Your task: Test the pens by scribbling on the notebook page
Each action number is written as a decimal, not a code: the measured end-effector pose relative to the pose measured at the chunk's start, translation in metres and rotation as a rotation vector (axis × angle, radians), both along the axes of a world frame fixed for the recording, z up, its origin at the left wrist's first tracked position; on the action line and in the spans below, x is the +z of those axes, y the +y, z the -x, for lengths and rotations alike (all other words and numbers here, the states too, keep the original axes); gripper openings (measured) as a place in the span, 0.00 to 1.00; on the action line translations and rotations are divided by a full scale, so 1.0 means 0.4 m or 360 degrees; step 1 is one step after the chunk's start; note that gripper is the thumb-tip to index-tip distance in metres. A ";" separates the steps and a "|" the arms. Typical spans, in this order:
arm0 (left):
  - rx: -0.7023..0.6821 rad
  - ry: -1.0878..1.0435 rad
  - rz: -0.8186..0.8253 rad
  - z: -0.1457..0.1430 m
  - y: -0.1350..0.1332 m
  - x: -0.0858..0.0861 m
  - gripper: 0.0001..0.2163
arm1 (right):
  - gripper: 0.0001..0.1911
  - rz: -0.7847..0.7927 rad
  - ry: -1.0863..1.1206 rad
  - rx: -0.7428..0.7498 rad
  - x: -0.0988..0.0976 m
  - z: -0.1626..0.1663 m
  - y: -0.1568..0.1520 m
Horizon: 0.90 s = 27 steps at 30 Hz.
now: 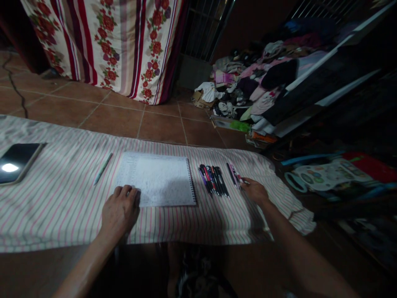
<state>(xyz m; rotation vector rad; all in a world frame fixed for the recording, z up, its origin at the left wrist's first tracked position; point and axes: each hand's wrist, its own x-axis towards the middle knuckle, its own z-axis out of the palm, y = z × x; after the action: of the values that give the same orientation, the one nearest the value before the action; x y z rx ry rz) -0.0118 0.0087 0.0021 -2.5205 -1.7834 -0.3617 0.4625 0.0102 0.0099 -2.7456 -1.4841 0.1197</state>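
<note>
A spiral notebook (158, 179) lies open on a pink-striped cloth (56, 198). My left hand (120, 211) rests on the cloth with curled fingers touching the notebook's near left corner. To the right of the notebook lies a row of several pens (214, 179). A little further right, my right hand (254, 191) pinches the near end of a pink pen (235, 174) that lies with one or two others. A single light green pen (103, 168) lies left of the notebook.
A dark tablet (17, 162) with a light glare sits at the cloth's left end. Beyond are tiled floor (161, 124), a floral curtain (124, 45), a heap of clothes (254, 87) and toys (325, 176) at right.
</note>
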 end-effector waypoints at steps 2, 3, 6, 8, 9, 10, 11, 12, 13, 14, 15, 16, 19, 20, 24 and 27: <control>0.0003 0.0010 0.0007 0.000 0.001 0.000 0.11 | 0.21 -0.0004 -0.0003 -0.0002 -0.002 -0.002 0.000; 0.0004 0.0011 0.0008 0.000 0.001 0.000 0.11 | 0.21 -0.0006 -0.0008 -0.0004 -0.003 -0.002 -0.001; 0.0003 -0.0006 -0.0004 -0.001 0.001 -0.001 0.11 | 0.21 -0.0015 -0.0017 -0.0003 -0.004 0.002 -0.006; 0.0010 -0.0026 -0.0016 -0.001 0.000 -0.001 0.12 | 0.20 -0.0016 -0.0011 0.0016 -0.002 0.007 -0.010; 0.0016 -0.0034 -0.0017 -0.001 0.000 -0.001 0.11 | 0.21 -0.0023 -0.0008 0.0022 0.002 0.012 -0.012; 0.0023 -0.0041 -0.0011 0.000 0.000 -0.001 0.11 | 0.21 -0.0062 -0.0005 0.0013 0.006 0.018 -0.013; 0.0027 -0.0047 0.0000 0.001 0.000 0.000 0.11 | 0.22 -0.0117 -0.0002 -0.0002 0.013 0.026 -0.012; 0.0026 -0.0053 0.0015 0.002 0.000 0.001 0.11 | 0.23 -0.0203 0.0001 -0.0034 0.021 0.037 -0.011; 0.0029 -0.0064 0.0029 0.004 0.001 0.003 0.11 | 0.23 -0.0338 0.0014 -0.0081 0.030 0.052 -0.009; 0.0027 -0.0079 0.0036 0.006 0.002 0.005 0.11 | 0.24 -0.0399 0.0025 -0.0095 0.040 0.072 -0.007; 0.0039 -0.0097 0.0043 0.009 0.003 0.007 0.12 | 0.24 -0.0448 0.0046 -0.0091 0.049 0.097 -0.005; 0.0069 -0.0115 0.0046 0.012 0.005 0.009 0.12 | 0.23 -0.0586 0.0152 -0.0087 0.058 0.129 -0.004; 0.0181 -0.0172 0.0053 0.029 0.015 0.016 0.12 | 0.22 -0.0998 0.0743 0.0002 0.077 0.260 -0.014; 0.0234 -0.0200 0.0034 0.037 0.019 0.019 0.11 | 0.22 -0.1081 0.0951 0.0015 0.082 0.316 -0.022; 0.0474 -0.0276 -0.0067 0.085 0.042 0.029 0.12 | 0.21 -0.0979 0.1401 0.0204 0.095 0.561 -0.058; 0.0660 -0.0288 -0.0125 0.126 0.060 0.024 0.15 | 0.17 -0.0859 0.1745 0.0430 0.089 0.719 -0.071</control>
<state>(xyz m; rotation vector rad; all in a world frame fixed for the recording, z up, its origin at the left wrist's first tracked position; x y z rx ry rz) -0.0621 0.0327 0.0118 -2.0488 -2.2398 -0.6362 0.1748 -0.0183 0.0454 -1.5461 -1.2292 0.8910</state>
